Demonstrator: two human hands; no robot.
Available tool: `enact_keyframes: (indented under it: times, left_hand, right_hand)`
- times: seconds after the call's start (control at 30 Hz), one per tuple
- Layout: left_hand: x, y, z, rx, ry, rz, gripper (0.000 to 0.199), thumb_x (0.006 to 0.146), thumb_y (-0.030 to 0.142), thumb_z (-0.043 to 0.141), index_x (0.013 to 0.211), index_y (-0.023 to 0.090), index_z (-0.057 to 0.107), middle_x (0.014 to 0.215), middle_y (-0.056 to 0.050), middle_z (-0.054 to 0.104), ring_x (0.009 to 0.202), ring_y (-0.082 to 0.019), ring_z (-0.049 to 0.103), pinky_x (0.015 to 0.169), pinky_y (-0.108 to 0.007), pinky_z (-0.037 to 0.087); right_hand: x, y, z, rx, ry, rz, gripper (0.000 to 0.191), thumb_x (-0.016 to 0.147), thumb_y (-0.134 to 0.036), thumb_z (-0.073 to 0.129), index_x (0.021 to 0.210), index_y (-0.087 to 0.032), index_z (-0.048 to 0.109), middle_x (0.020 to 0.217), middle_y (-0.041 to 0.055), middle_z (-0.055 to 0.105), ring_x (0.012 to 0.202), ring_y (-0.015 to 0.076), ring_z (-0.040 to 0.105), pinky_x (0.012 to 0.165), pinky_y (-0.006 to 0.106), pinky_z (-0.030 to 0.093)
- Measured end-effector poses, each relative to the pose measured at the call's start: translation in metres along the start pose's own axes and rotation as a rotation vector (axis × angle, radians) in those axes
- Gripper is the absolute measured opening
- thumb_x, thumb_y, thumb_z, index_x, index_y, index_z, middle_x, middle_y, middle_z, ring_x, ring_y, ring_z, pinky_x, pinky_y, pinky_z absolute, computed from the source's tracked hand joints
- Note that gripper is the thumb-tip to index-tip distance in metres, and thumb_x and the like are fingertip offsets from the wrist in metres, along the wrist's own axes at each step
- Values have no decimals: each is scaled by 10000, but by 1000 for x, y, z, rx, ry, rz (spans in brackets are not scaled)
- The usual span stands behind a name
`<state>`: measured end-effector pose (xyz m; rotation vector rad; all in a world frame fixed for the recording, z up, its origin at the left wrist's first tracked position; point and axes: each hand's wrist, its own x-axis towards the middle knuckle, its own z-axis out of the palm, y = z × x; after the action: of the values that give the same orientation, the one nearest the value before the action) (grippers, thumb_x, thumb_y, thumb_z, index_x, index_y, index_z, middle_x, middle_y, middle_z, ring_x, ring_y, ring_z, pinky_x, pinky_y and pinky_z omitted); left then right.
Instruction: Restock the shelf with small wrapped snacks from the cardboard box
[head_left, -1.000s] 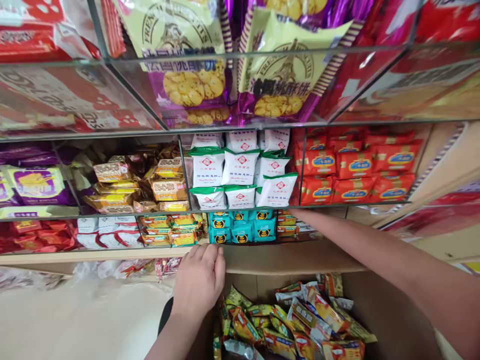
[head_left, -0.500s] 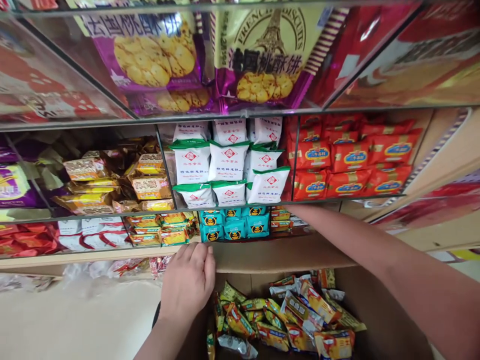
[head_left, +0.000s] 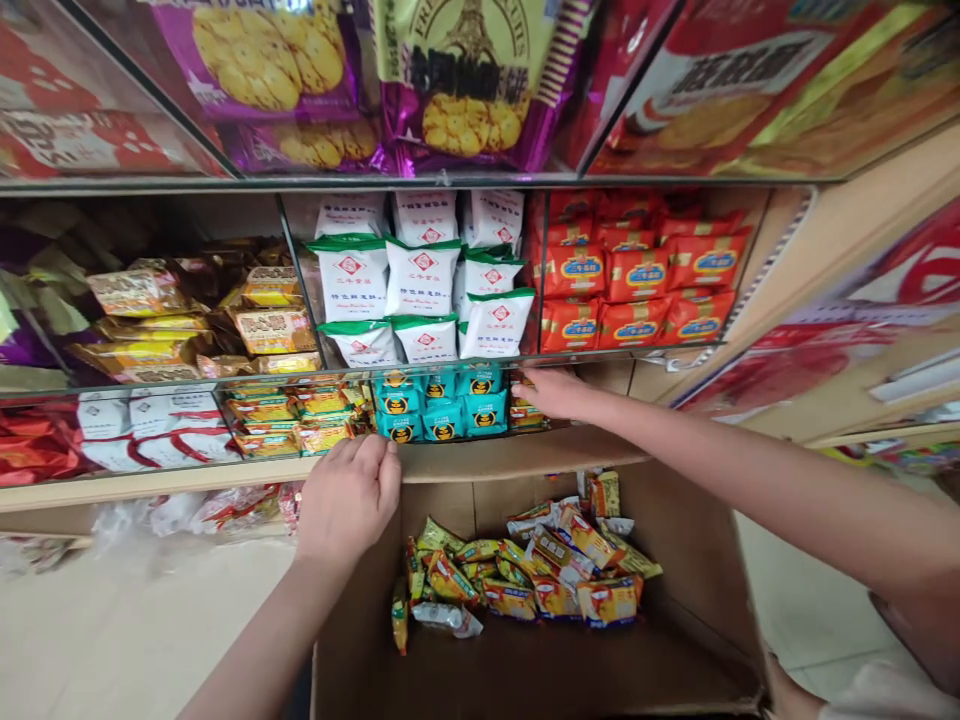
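Observation:
My left hand [head_left: 351,492] is curled over the edge of the cardboard box [head_left: 517,460], next to the bottom shelf; its fingers are closed. My right hand [head_left: 553,392] reaches into the bottom shelf, touching the small orange and yellow packets [head_left: 526,415] right of the teal packets [head_left: 442,420]; its fingertips are partly hidden, and whether it holds one is unclear. Inside the box lie several loose yellow, orange and silver packets [head_left: 510,598]. Above the hands, white packets with green tops [head_left: 424,280] stand stacked beside red packets [head_left: 637,272].
Glass shelf edges [head_left: 442,183] run across the view, with thin upright dividers. Large purple biscuit bags [head_left: 465,100] fill the upper shelf. Brown and yellow packets [head_left: 142,290] lie at the left. Clear plastic bags [head_left: 180,512] hang under the lower shelf, and a foot shows at the lower right.
The view has shifted, so the shelves sit further left and higher and more of the box shows. My right hand, hidden behind the shelf edge before, now shows by the orange packets.

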<state>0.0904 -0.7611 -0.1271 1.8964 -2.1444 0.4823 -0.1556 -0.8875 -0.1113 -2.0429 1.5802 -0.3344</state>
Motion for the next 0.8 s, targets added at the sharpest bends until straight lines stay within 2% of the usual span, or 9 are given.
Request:
enact_keyframes:
  times: [0.07,0.1,0.2,0.3,0.37,0.43,0.53,0.67,0.8]
  left_hand:
    - [0,1,0,0,15,-10,272,885,274,331,649,230,458,610,-38,587,670,-225,556,606,-313,352]
    - [0,1,1,-1,24,-13,270,886,275,329,652,230,457,614,-41,588,673,-227,558,608,-314,352]
    - [0,2,0,-7,58,-13,272,886,276,328,652,230,458,607,-47,587,660,-232,561,597,-317,349]
    - [1,2,-1,-26,85,10,273,882,278,338,649,229,472,592,-50,586,639,-238,563,576,-322,347]
    - [2,1,-2,-54,103,31,265,879,274,350,656,225,486,597,-54,592,645,-241,568,575,-323,359]
    - [3,-1,-4,-99,129,48,245,874,268,367,676,219,503,610,-58,598,652,-243,572,583,-328,378]
    - [-2,-1,-11,-215,200,89,157,860,254,407,795,200,539,717,-75,629,727,-239,584,674,-347,429]
    - [-33,22,-20,-414,293,136,207,842,209,435,1039,186,492,989,-115,592,976,-233,544,881,-397,416]
    - [-67,67,-19,-973,-40,-202,333,825,340,473,1140,233,487,1083,-88,540,1005,-229,524,825,-374,450]
  right_hand:
    - [-52,-5,-2,-40,-26,-142,154,807,-214,571,935,-171,644,1180,79,545,1124,247,455,1001,395,292]
    - [-80,-8,1,-89,-14,-339,174,844,-235,510,944,-175,639,1187,83,537,1126,240,445,994,388,295]
    - [-150,-14,41,-160,-192,-751,256,893,-209,373,968,-188,617,968,81,619,935,202,524,884,352,379]
    - [-167,-11,110,-136,-223,-611,313,835,-286,509,1110,-139,546,1063,117,594,993,246,497,853,362,404]
    - [-152,-4,150,-103,-216,-401,469,761,-268,610,1187,-110,494,1172,161,541,1054,289,476,871,407,390]
    - [-134,4,171,-80,-208,-312,362,733,-180,618,1083,-102,569,1066,162,603,1002,292,522,865,426,384]
    - [-122,14,164,-13,-161,-270,176,745,-105,562,903,-136,633,897,104,662,907,243,579,864,392,382]
    - [-145,15,120,172,-30,-220,231,801,-185,518,1021,-178,584,987,63,645,932,179,574,841,295,408]
    - [-175,7,90,877,73,-25,265,743,-287,574,985,-184,541,834,29,621,748,149,578,678,256,447]
